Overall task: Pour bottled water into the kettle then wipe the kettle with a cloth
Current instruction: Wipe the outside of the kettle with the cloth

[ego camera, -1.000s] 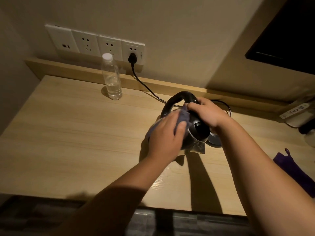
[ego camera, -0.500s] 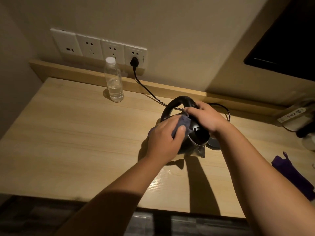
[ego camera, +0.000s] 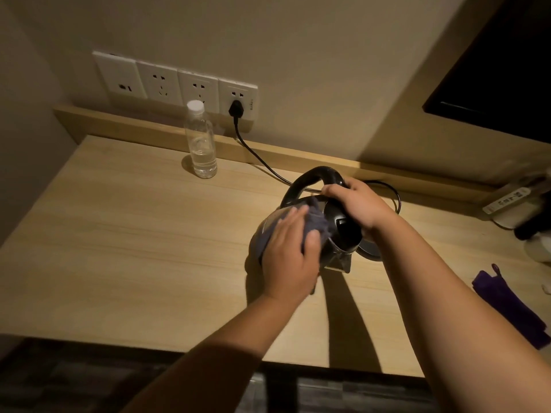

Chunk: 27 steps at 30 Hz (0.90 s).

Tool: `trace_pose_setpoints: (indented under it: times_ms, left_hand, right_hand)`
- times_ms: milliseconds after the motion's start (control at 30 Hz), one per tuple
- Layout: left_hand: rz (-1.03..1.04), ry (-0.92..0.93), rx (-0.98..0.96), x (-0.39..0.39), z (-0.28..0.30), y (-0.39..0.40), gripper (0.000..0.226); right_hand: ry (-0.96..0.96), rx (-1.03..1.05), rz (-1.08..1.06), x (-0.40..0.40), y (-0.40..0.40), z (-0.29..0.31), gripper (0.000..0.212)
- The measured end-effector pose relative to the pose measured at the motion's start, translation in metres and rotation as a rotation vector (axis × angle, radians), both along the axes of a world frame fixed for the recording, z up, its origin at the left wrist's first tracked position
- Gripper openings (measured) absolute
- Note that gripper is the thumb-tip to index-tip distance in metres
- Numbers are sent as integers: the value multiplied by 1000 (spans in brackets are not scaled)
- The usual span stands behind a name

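Note:
A steel kettle [ego camera: 340, 225] with a black lid and arched black handle stands on the wooden desk [ego camera: 134, 251], partly on its dark base [ego camera: 371, 250]. My right hand [ego camera: 356, 204] grips the handle's right end near the lid. My left hand [ego camera: 290, 257] presses a grey-blue cloth [ego camera: 407, 223] flat against the kettle's left side, hiding most of the body. A clear water bottle [ego camera: 201, 141] with a white cap stands upright at the back of the desk, about a third full.
A black cord [ego camera: 262, 160] runs from a wall socket [ego camera: 237, 98] to the kettle base. A purple cloth [ego camera: 507, 302] lies at the desk's right edge. A white power strip [ego camera: 507, 199] and blurred objects sit at the far right. The desk's front edge is near my forearms.
My left hand has slid the cloth lower and leftward down the kettle's side, fingers now spread flatter. My right hand stays on the handle. The bottle has not moved.

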<state>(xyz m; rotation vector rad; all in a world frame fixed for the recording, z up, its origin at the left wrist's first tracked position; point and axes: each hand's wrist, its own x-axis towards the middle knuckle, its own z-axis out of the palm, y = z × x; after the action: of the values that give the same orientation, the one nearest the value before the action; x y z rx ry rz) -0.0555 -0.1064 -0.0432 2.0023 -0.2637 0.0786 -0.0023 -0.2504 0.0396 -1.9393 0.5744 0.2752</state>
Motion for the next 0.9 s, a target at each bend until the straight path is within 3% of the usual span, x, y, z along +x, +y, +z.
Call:
trace_pose_setpoints:
  times_ms: [133,200,300,433,533,667,733,767,900]
  left_hand:
    - [-89,-302,121,-4,-10,-8,45]
    - [-37,-195,100,2,-21,2,46]
    - [113,117,3,13,-33,21,42]
    - [227,171,-37,24,-37,25,41]
    - [152,65,-15,15,-21,12,42]
    - [-12,-298,89,7,-5,-8,49]
    - [-52,-369,128,13,-11,-4,50]
    - [-47,-326,125,16,-16,2,48]
    - [177,140,31,25,-42,32,42]
  right_hand:
    - [45,125,-148,-9,-4,-7,34]
    - [64,101,-173,-11,-9,-10,34]
    - [55,91,-188,-11,-11,-10,30]
    - [58,18,-169,-6,-6,-9,32]
    - [76,3,-171,1,-3,-8,33]
    - [116,-9,-138,9,2,-4,38]
    - [121,-19,-127,11,4,-3,36]
    - [116,-25,-123,12,5,-2,32]
    - [131,-49,-131,16,7,2,29]
